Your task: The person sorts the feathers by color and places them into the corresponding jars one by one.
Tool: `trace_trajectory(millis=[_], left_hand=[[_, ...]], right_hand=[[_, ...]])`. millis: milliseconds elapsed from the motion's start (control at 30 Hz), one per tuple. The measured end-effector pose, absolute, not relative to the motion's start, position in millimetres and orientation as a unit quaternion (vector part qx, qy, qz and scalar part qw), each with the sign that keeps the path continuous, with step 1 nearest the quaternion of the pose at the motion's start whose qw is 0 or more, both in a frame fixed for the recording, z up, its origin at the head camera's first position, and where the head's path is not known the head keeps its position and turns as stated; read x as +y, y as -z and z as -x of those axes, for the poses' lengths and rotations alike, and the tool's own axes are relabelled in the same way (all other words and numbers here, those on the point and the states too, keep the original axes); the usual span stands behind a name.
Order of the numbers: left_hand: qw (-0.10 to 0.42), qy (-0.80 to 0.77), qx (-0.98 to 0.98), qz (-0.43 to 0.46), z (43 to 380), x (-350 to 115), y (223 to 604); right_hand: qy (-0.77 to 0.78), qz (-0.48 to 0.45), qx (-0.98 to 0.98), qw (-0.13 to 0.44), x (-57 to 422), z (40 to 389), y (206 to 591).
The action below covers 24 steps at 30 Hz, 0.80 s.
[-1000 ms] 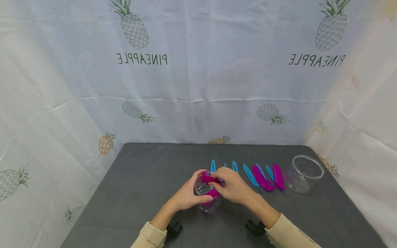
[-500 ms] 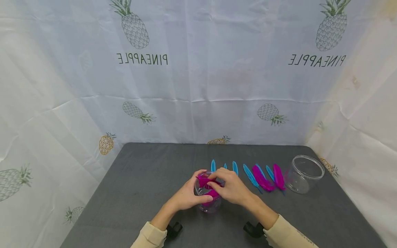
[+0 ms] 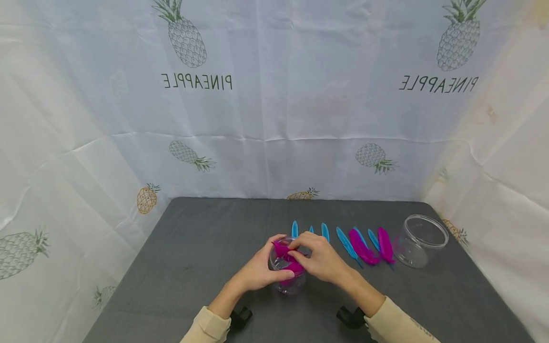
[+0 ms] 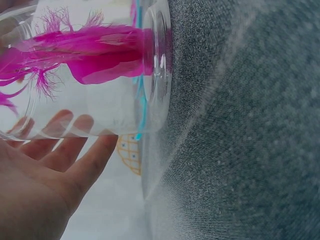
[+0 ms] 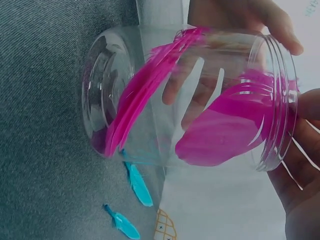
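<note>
A clear round jar [image 3: 295, 287] stands on the grey table in front of me, magenta feathers inside it. My left hand [image 3: 257, 270] grips it from the left, thumb near the front rim and fingers round the far side. At the jar's mouth, my right hand [image 3: 322, 257] pinches a magenta feather [image 5: 220, 127], whose broad part hangs inside the jar. Deeper down, another magenta bunch [image 5: 145, 92] leans slantwise against the wall and reaches the bottom; I cannot tell how many feathers it holds.
Blue feathers [image 3: 346, 242] lie in a row behind and right of the jar, with magenta feathers [image 3: 385, 244] among them. A second clear jar [image 3: 420, 243] stands at the right end of the row. A pineapple-print curtain [image 3: 274, 105] hangs behind the table [image 3: 206, 233].
The magenta feather at the jar's mouth has shifted slightly left and lower between my right fingers. My right forearm has moved a touch left. The left hand and jar stay put.
</note>
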<state>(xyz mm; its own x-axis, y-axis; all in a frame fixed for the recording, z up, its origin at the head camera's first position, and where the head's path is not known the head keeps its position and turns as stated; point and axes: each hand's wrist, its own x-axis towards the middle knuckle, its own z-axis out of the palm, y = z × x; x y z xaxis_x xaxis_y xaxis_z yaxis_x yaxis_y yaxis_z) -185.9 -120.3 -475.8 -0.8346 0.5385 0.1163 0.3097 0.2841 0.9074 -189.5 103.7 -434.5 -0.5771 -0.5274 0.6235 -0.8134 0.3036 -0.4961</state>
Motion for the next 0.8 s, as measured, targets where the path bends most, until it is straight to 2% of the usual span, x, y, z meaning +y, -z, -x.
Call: trace_trajectory(millis=[467, 800], left_hand=[[0.097, -0.535, 0.795, -0.268, 185.1, -120.2, 476.7], [0.1, -0.534, 0.795, -0.27, 185.2, -121.0, 477.2]], right_hand=[[-0.46, -0.429, -0.752, 0.197, 98.0, 192.2, 428.0], [-0.467, -0.406, -0.767, 0.17, 99.7, 190.9, 440.2]])
